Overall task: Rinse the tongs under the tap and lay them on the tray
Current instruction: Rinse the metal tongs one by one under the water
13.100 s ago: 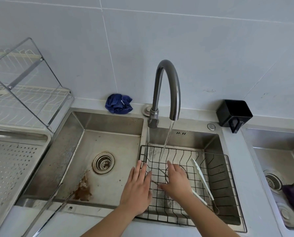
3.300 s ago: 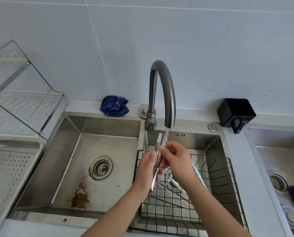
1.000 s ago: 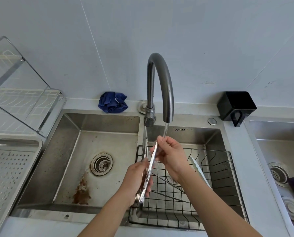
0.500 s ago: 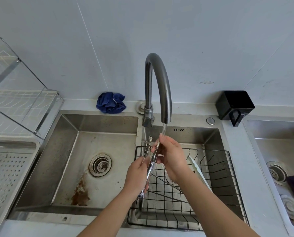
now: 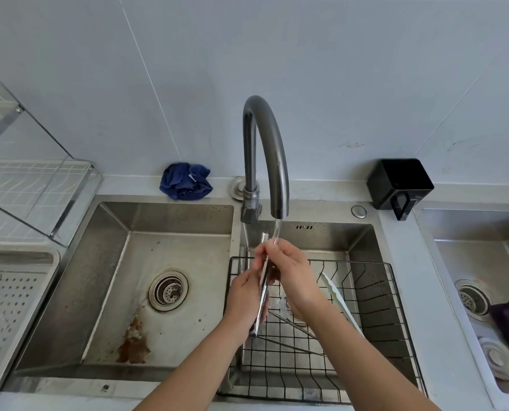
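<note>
While the perforated tray (image 5: 10, 307) is sitting at the far left beside the stained basin (image 5: 170, 250), your left hand (image 5: 244, 301) is gripping the lower end of the metal tongs (image 5: 264, 287), fingers curled round them. You are holding the tongs nearly upright above the wire basket (image 5: 366, 264), tips beside the water running from the tap (image 5: 278, 173). Your right hand (image 5: 289, 271) is pinching their upper part, the stream falling on its fingers. White tongs (image 5: 333, 292) are lying in the basket further right.
</note>
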